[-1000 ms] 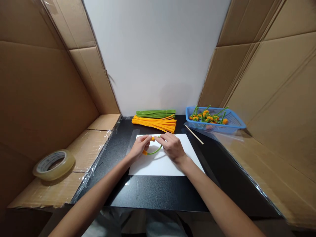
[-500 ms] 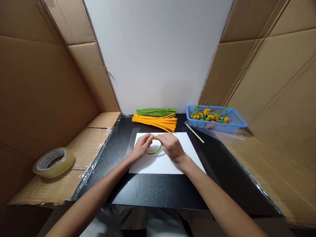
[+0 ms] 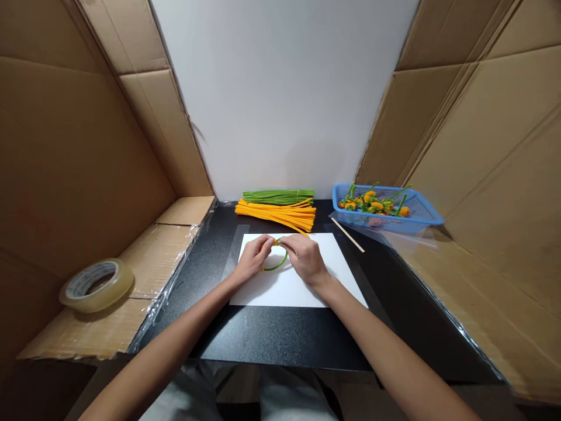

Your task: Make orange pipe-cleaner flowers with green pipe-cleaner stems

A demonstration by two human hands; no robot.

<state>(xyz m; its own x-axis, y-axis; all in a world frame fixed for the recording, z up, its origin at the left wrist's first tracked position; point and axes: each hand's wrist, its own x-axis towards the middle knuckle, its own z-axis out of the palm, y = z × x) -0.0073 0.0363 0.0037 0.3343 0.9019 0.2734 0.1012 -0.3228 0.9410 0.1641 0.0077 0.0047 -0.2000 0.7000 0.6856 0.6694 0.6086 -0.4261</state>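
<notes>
Over a white sheet of paper (image 3: 280,292), both hands meet around a small piece of orange and green pipe cleaner. My left hand (image 3: 255,257) pinches an orange pipe cleaner (image 3: 275,242) between thumb and fingers. My right hand (image 3: 303,257) is closed at the green part beside it, fingertips almost touching the left ones. A green pipe cleaner (image 3: 277,266) curves in a loop below the fingers, with a bit of orange at its left end. The fingers hide much of the piece.
Behind the paper lie bundles of orange pipe cleaners (image 3: 276,215) and green pipe cleaners (image 3: 278,196). A blue basket (image 3: 423,219) of orange-and-green pipe cleaner flowers stands at back right, near a thin wooden stick (image 3: 347,235). A tape roll (image 3: 97,286) rests on cardboard at left.
My right fingertips have drawn slightly away from the orange part, and a little green now shows between the hands. The whole view has shifted slightly.
</notes>
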